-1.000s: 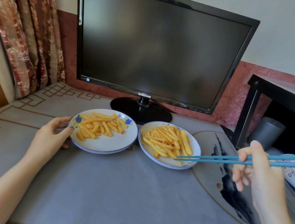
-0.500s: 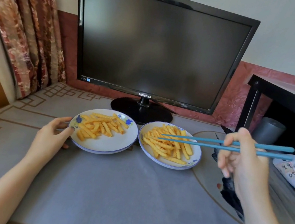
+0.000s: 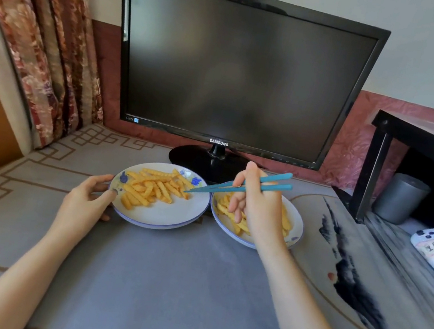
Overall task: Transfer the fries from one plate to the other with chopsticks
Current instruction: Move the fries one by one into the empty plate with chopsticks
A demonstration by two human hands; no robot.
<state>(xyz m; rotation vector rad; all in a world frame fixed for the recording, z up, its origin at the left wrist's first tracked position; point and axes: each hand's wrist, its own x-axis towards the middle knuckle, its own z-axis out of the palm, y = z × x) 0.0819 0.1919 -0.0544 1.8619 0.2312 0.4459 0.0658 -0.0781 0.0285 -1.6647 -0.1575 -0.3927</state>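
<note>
Before the monitor (image 3: 237, 73), two plates of fries sit touching on the desk (image 3: 161, 284). The left hand (image 3: 86, 200) grips the left plate (image 3: 166, 217) by its rim. The right hand (image 3: 257, 208), over the right plate (image 3: 297, 220), holds blue chopsticks (image 3: 275, 189), whose tips reach the left plate's fries (image 3: 155, 185).

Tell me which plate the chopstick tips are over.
The left plate, the one the left hand holds by its rim; the right plate sits under the right hand gripping the chopsticks.

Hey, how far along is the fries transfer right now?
Done: unclear, since left plate and right plate both hold fries. In hand: right hand holds blue chopsticks, tips among the left plate's fries; left hand grips that rim. Left: emptying one plate entirely.
</note>
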